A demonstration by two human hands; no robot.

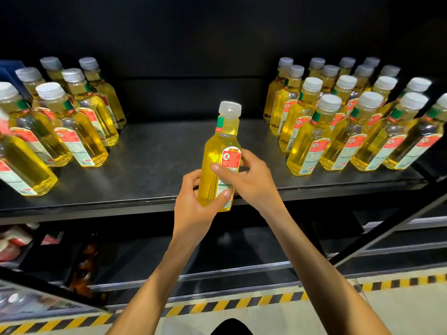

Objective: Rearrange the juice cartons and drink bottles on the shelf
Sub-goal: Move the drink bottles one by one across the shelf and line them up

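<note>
Above the front edge of the dark shelf (157, 160), at its middle, a yellow drink bottle (214, 151) with a white cap is held nearly upright. The left hand (193, 209) curls round its lower body, thumb across the label. The right hand (249, 180) grips the labelled side higher up. One cluster of matching bottles (72, 131) stands at the shelf's left end, a larger cluster (338, 131) at its right end.

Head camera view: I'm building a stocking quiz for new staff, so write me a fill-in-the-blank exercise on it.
The left hand and right hand together hold ____ bottle. Its liquid is ____. The bigger group of bottles stands on the ____ side of the shelf.
Missing words: one; yellow; right.
</note>
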